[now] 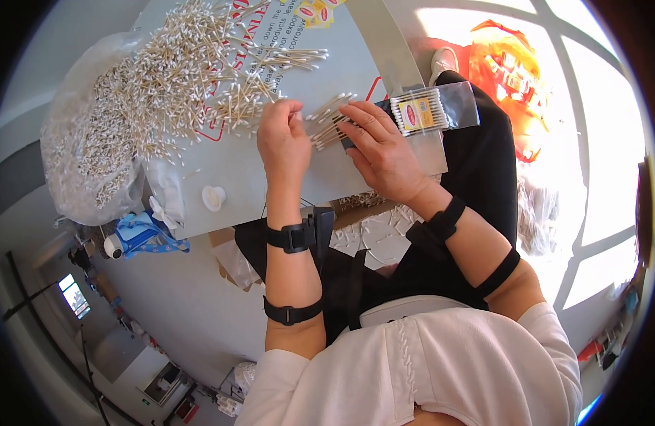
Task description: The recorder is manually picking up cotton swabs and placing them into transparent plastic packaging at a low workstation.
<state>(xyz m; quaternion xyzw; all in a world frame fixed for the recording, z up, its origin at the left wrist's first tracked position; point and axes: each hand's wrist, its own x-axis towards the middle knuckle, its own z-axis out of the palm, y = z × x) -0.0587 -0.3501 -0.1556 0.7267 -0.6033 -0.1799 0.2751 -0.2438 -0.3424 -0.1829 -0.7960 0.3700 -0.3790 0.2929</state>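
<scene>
Beside a large heap of cotton swabs, my left hand is closed, its fingers curled in and its thumb against them. Anything inside that hand is hidden. A small bunch of cotton swabs lies between my two hands on the table. Over the right end of this bunch, my right hand is spread with its fingers stretched out, palm down. Just beyond its fingers lies a clear plastic packet with a row of swabs and a yellow-and-red label card inside.
A clear bag of swabs slumps at the table's left edge. Nearby are a white round cap and a blue-and-white object. Yellow cards lie at the far edge. An orange bag stands on the floor; loose swabs lie below the table.
</scene>
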